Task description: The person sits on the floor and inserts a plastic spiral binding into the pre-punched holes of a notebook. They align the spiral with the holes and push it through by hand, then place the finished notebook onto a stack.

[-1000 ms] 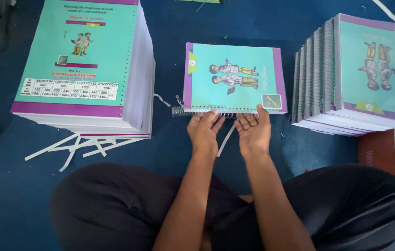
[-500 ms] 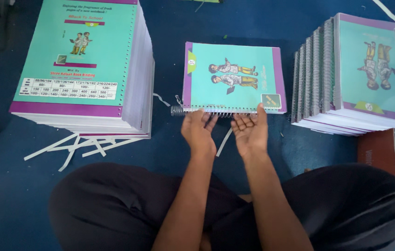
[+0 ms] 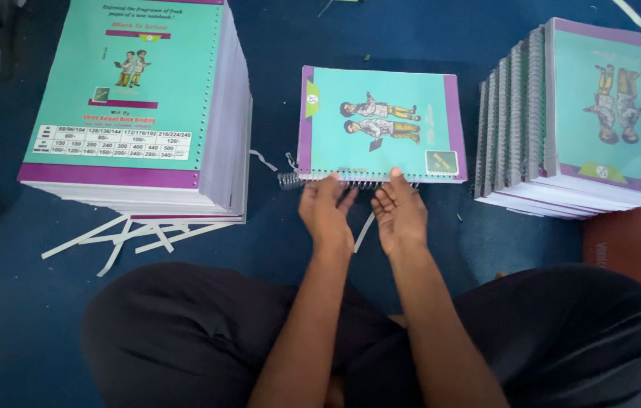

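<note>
Head view: we press our left hand (image 3: 326,214) and right hand (image 3: 399,215), fingers loosely apart, against the wire spiral (image 3: 351,180) (near edge) of the teal notebook (image 3: 379,125), between two stacks.

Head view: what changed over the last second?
Both hands drew in: the left hand and right hand sit closer together, fingertips on the spiral wire along the near edge of the notebook. Notebook, left stack, right stack and paper strips stayed put.
</note>
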